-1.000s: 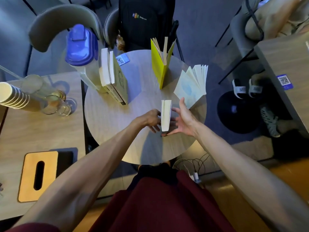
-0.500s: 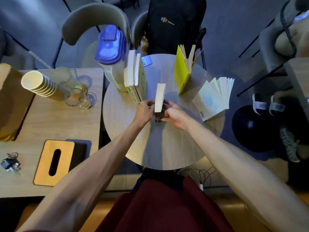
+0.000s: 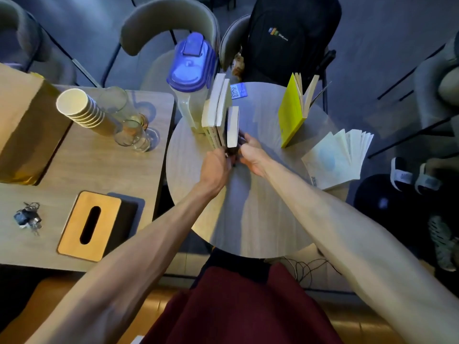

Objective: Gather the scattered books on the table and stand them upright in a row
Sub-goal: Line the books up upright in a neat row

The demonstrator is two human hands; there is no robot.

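Note:
On the round wooden table (image 3: 248, 219) two pale books (image 3: 215, 108) stand upright side by side, next to a plastic pitcher. A small dark-covered book (image 3: 233, 126) stands upright against their right side. My left hand (image 3: 218, 167) and my right hand (image 3: 253, 155) both grip its near lower end, one on each side. A yellow book (image 3: 290, 112) stands upright and fanned open at the back right. A pale blue book (image 3: 335, 160) sits splayed open at the table's right edge.
A plastic pitcher with a blue lid (image 3: 191, 70) stands at the round table's left rim. The square table at left holds stacked paper cups (image 3: 79, 108), glasses (image 3: 131, 132), a wooden tissue box (image 3: 92, 224) and keys (image 3: 27, 217). Chairs and a black backpack (image 3: 290, 38) stand behind.
Both hands have carried the small book from the table's middle to the left and back. It now stands against the two upright books by the pitcher.

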